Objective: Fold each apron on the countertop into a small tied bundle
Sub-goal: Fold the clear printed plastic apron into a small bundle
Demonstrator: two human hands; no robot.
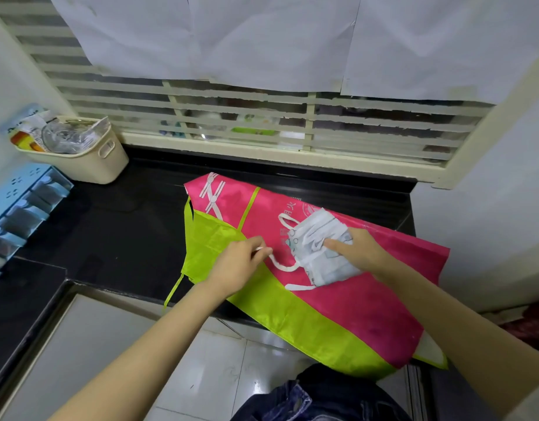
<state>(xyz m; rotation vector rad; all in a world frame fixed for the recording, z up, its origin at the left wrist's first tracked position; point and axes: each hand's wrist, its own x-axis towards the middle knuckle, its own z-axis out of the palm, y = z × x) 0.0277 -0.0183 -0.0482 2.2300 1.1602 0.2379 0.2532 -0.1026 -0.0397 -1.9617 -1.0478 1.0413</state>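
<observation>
White apron bundle [318,250] sits centre-right of frame, folded small, on top of a pink & green apron [353,308] that's spread flat on the black table [125,232] w/ its lower edge hanging off the front. Bundle's long axis runs roughly top-to-bottom in frame, tilted a bit.

Right hand [361,247] comes in from the right & rests on the bundle, pressing it down, one finger out straight across the cloth; other fingers hidden, so it reads as a flat hold, not a grip. Left hand [235,262] is just left of the bundle, fingertips pinching the white strap [280,265]. Strap curves from the bundle's lower-left edge out left to that hand, slack, lying on the pink cloth.

Key relation: the strap end lies left of the bundle, so the left hand is nearer & has it; prob. next it has to go across or round the bundle's short side while the right pins it. Tie not done yet; pink apron still unfolded.

Further out: cream basket [92,165] upper left, blue rack [16,208] at left edge.
</observation>
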